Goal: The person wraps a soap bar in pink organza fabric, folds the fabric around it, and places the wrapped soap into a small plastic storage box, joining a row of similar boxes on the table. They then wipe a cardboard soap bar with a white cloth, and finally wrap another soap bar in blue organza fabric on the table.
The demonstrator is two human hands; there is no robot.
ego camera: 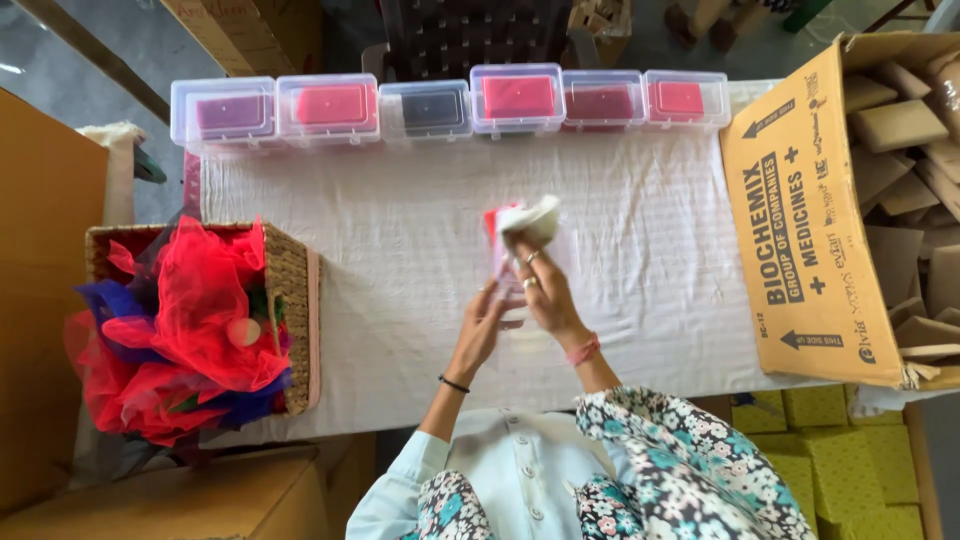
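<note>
Over the middle of the white cloth (400, 230), both hands work together: the right hand (540, 285) pinches a white wad (530, 218) against a clear pouch (505, 262) with red inside, while the left hand (482, 325) grips the pouch's lower edge. Six clear boxes (450, 103) line the far edge. At left, a wicker basket (290, 280) holds red and blue netting (190, 320); at right lies a cardboard carton (800, 210).

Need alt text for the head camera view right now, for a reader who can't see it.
Over a white-clothed table, the person's right hand presses a white cloth onto a small clear box with red inside, which the left hand steadies. Six clear lidded boxes line the far edge, with a wicker basket of red and blue netting at left and an open cardboard carton at right.
</note>
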